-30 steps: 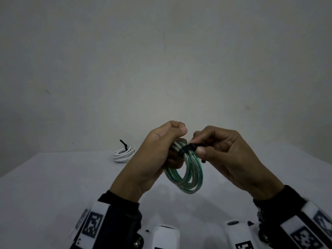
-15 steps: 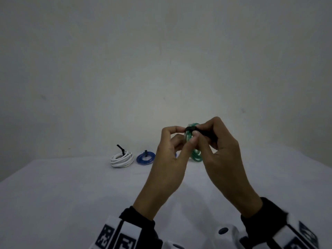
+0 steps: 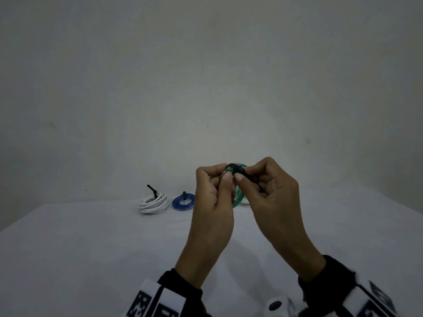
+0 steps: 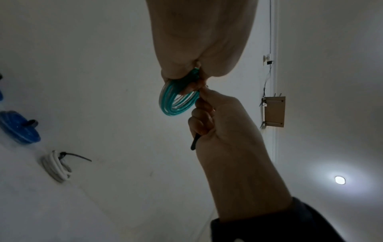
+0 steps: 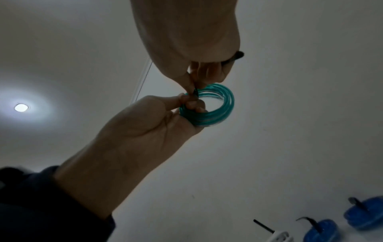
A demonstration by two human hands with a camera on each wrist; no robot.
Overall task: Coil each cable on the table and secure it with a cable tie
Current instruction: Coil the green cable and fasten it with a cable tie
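Both hands have risen since a second ago, carrying the coiled green translucent cable [image 3: 238,197] to frame centre above the white counter [image 3: 91,248]. My left hand [image 3: 212,202] pinches the coil; my right hand [image 3: 272,197] pinches its black cable tie [image 3: 238,168].

Near table [image 3: 91,259] is open on both sides of the raised hands. Back edge is blocked by a white coil [image 3: 153,202] and blue coil [image 3: 183,201], ties sticking up; possibly another coil behind the hands.
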